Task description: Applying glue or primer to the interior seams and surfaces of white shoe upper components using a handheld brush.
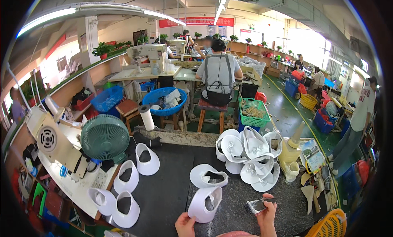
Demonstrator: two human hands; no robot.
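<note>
My left hand (185, 225) has its fingers pinched on the lower left edge of a white shoe upper (200, 208), which stands tilted on the dark worktable (172, 184). My right hand (267, 214) is closed around the dark handle of a flat brush (257, 205) with a wide, whitish, smeared head. The brush is off to the right of the upper, apart from it. Just beyond the held piece lies another white upper (208, 176). Several more stand at the left (126, 210), and a heap of white uppers (249, 151) sits at the back right.
A green fan (105, 137) and a sewing machine (57, 143) stand at the left. Right of the heap are a yellowish container (290, 153), hand tools (313, 192) and a yellow basket (328, 225). A co-worker (219, 73) sits ahead, back turned; another person (360, 118) stands far right.
</note>
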